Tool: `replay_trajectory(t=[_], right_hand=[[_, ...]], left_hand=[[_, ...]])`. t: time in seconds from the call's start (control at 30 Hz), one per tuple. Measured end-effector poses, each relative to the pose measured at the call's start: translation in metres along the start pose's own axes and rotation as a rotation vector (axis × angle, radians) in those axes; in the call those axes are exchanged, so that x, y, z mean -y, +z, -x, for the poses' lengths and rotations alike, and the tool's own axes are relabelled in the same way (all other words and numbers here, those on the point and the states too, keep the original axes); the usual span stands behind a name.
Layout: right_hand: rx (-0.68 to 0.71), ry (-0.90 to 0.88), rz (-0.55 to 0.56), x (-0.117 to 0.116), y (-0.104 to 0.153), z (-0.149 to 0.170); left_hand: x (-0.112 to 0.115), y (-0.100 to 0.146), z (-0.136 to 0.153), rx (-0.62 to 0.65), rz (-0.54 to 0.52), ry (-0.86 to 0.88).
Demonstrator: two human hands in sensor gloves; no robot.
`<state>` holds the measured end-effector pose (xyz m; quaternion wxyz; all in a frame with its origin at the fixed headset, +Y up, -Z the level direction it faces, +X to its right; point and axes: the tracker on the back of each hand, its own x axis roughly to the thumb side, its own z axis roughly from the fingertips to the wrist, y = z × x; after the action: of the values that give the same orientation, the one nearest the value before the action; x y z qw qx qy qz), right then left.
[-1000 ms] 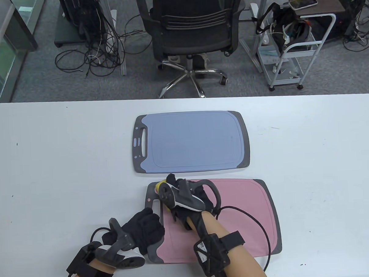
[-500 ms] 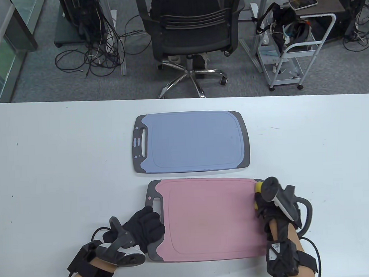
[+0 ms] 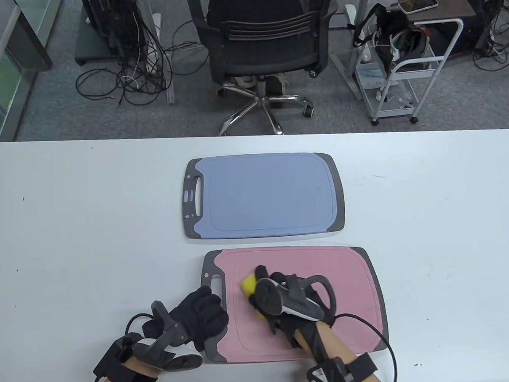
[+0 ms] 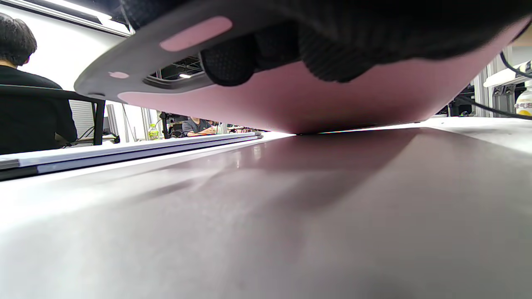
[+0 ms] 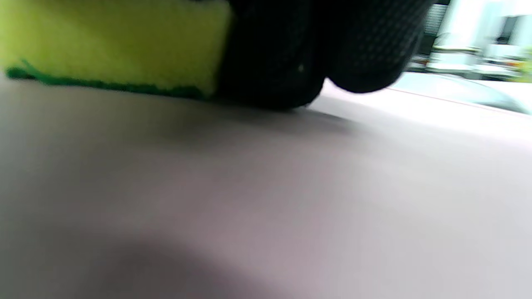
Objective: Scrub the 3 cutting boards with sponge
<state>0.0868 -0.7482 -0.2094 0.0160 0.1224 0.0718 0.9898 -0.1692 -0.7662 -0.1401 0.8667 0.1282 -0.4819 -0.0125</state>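
A pink cutting board (image 3: 347,288) lies at the table's near middle, with a blue cutting board (image 3: 267,194) just behind it. My right hand (image 3: 268,302) grips a yellow sponge (image 3: 249,284) and presses it on the left-middle of the pink board. In the right wrist view the sponge (image 5: 112,41), green side down, lies flat on the board next to my gloved fingers (image 5: 291,54). My left hand (image 3: 203,313) grips the board's near-left corner. In the left wrist view its fingers (image 4: 232,62) curl under the pink board (image 4: 332,99), whose corner is raised off the table.
The white table (image 3: 70,228) stretches wide on both sides of the boards. Beyond its far edge stand a black office chair (image 3: 264,38), a white cart (image 3: 405,66) and floor cables (image 3: 127,78). The left wrist view shows a seated person (image 4: 25,91).
My right hand swept the sponge from the pink board's far-left corner to its right edge, then back to the left-middle. The left hand stayed on the near-left corner.
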Motion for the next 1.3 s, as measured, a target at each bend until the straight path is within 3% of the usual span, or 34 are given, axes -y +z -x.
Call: replay_trajectory(t=[0.1, 0.2, 0.3, 0.37, 0.4, 0.5, 0.63, 0.7, 0.73, 0.8, 0.93, 1.1, 1.17, 1.23, 1.3], right_hand=[[-0.287, -0.039, -0.018, -0.007, 0.009, 0.082], [-0.585, 0.030, -0.139, -0.012, 0.025, 0.154], [-0.613, -0.112, -0.132, -0.018, 0.031, 0.173], [-0.582, -0.046, -0.078, -0.017, 0.025, 0.157], [-0.491, 0.008, -0.079, -0.014, 0.020, 0.141], [-0.190, 0.048, -0.051, -0.006, 0.006, 0.063], [0.253, 0.141, 0.039, 0.002, 0.016, -0.064], [0.374, 0.113, 0.058, 0.004, 0.023, -0.095], [0.354, 0.108, 0.061, 0.004, 0.023, -0.097], [0.322, 0.114, 0.013, 0.004, 0.021, -0.082], [0.081, 0.073, -0.014, -0.004, 0.017, -0.009], [-0.350, 0.024, -0.052, -0.019, 0.042, 0.124], [-0.499, 0.013, -0.085, -0.023, 0.054, 0.163], [-0.555, -0.063, -0.103, -0.027, 0.060, 0.177], [-0.503, -0.057, -0.054, -0.025, 0.055, 0.162]], left_hand=[[0.000, 0.000, 0.001, -0.006, 0.001, 0.009], [0.000, 0.000, 0.002, -0.011, 0.002, 0.019], [0.000, 0.000, 0.003, -0.013, 0.004, 0.018], [0.000, 0.000, 0.004, -0.017, 0.002, 0.031], [0.001, 0.000, 0.005, -0.018, 0.001, 0.037], [0.000, -0.001, 0.005, -0.018, 0.003, 0.041], [0.000, -0.001, 0.002, -0.001, 0.000, 0.016], [-0.001, 0.000, 0.002, 0.001, -0.004, 0.009], [-0.001, 0.000, 0.001, 0.004, -0.009, 0.007], [-0.001, 0.000, 0.001, 0.002, -0.011, 0.008], [0.000, -0.002, 0.003, -0.008, 0.006, 0.024], [0.000, -0.003, 0.002, -0.008, 0.014, 0.016], [0.000, -0.003, 0.002, -0.008, 0.013, 0.017], [0.000, -0.002, 0.003, -0.009, 0.009, 0.023], [0.001, -0.002, 0.005, -0.015, 0.004, 0.035]])
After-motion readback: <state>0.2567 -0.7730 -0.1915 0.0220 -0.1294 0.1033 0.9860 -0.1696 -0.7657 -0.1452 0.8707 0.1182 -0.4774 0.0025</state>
